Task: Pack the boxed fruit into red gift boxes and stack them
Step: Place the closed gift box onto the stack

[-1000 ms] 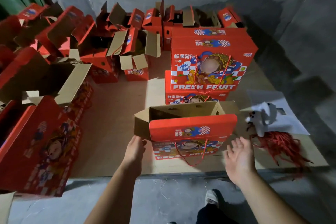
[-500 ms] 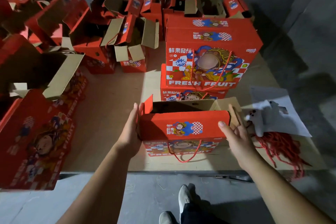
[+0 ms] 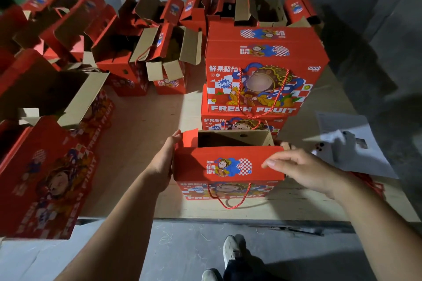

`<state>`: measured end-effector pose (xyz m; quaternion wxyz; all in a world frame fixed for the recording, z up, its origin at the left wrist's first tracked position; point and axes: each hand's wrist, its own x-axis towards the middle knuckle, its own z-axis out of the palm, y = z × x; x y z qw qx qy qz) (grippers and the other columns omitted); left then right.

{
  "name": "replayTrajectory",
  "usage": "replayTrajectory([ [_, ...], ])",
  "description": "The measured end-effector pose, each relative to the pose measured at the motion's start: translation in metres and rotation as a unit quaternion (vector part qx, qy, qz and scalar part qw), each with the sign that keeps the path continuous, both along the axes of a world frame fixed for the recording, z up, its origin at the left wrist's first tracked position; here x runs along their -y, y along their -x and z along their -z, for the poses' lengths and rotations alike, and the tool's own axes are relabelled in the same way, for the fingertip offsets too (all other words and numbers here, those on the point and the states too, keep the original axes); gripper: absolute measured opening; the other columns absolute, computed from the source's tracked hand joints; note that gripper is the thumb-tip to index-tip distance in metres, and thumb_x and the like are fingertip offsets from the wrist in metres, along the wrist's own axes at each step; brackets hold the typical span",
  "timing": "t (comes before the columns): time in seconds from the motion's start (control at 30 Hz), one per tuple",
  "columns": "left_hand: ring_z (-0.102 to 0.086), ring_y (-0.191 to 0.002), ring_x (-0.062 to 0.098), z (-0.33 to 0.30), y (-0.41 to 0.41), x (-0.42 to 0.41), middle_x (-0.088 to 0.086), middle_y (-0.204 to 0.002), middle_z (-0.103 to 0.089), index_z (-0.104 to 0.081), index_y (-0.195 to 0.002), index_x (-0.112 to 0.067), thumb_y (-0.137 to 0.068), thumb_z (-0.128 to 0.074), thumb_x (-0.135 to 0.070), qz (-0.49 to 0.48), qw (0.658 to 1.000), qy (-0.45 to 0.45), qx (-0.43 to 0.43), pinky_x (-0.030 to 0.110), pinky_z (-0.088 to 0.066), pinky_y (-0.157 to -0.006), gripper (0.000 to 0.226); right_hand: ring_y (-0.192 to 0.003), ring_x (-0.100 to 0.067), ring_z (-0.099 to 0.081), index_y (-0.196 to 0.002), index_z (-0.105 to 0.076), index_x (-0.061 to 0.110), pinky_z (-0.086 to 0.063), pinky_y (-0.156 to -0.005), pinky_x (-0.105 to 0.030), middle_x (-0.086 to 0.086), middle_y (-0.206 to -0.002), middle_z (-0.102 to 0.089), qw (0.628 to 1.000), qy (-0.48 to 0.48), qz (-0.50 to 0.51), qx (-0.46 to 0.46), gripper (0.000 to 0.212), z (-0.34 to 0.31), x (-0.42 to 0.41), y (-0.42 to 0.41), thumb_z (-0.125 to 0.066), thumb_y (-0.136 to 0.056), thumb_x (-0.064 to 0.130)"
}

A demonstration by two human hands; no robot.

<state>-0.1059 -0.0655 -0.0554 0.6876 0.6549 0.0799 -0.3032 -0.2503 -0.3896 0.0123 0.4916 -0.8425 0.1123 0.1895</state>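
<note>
Open red printed cardboard gift box [image 3: 228, 166] between hands, long axis left-right; left hand [image 3: 163, 162] flat against left end, right hand [image 3: 296, 167] pinching front flap's right edge.

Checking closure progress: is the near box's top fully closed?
No. The near box still gapes open behind its red front flap.

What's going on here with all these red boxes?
A person is closing up a red gift box on a low board. The left hand rests flat against its left end, while the right hand pinches the front flap at its right edge; the top is not yet shut. Behind it stands a stack of closed boxes; many open boxes wait at the back and left.
</note>
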Motion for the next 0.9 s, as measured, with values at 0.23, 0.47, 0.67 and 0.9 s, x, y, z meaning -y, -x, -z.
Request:
replayTrajectory([
  [0.23, -0.074, -0.114, 0.025, 0.008, -0.008, -0.008, 0.002, -0.124, -0.077, -0.073, -0.127, -0.04, -0.085, -0.06, -0.083, -0.009, 0.999, -0.039, -0.015, 0.052, -0.055, -0.104, 0.061, -0.133, -0.009, -0.053, -0.138, -0.037, 0.072, -0.05, -0.109, -0.043, 0.013, -0.155, -0.042, 0.997, 0.011, 0.006, 0.072, 0.054, 0.007, -0.005, -0.007, -0.065, -0.094, 0.055],
  [0.47, -0.066, -0.124, 0.022, -0.001, -0.005, -0.007, -0.012, -0.122, -0.074, -0.07, -0.122, -0.053, -0.091, -0.045, -0.084, 0.002, 0.997, -0.077, -0.015, 0.054, -0.046, -0.114, 0.05, -0.145, -0.03, -0.041, -0.132, -0.011, 0.086, -0.055, -0.099, -0.041, 0.019, -0.167, 0.021, 0.969, 0.237, -0.069, 0.014, 0.07, 0.005, -0.011, -0.007, -0.061, -0.095, 0.053],
  [0.67, -0.062, -0.119, 0.018, -0.015, 0.0, 0.0, -0.01, -0.126, -0.064, -0.059, -0.127, -0.052, -0.099, -0.029, -0.079, 0.0, 0.993, -0.12, -0.004, 0.049, -0.046, -0.113, 0.049, -0.147, -0.045, -0.029, -0.144, -0.017, 0.055, -0.047, -0.106, -0.057, 0.014, -0.163, 0.032, 0.911, 0.393, -0.128, 0.008, 0.061, -0.01, -0.033, -0.008, -0.056, -0.099, 0.047],
  [0.9, -0.046, -0.144, 0.024, -0.027, 0.0, -0.003, 0.0, -0.157, -0.051, -0.047, -0.153, -0.045, -0.1, -0.021, -0.079, 0.029, 0.984, -0.174, -0.005, 0.054, -0.034, -0.123, 0.068, -0.131, -0.033, -0.043, -0.121, -0.047, 0.044, -0.051, -0.096, -0.043, 0.011, -0.155, -0.012, 0.95, 0.305, -0.03, 0.053, 0.033, -0.016, -0.052, -0.004, -0.065, -0.093, 0.047],
])
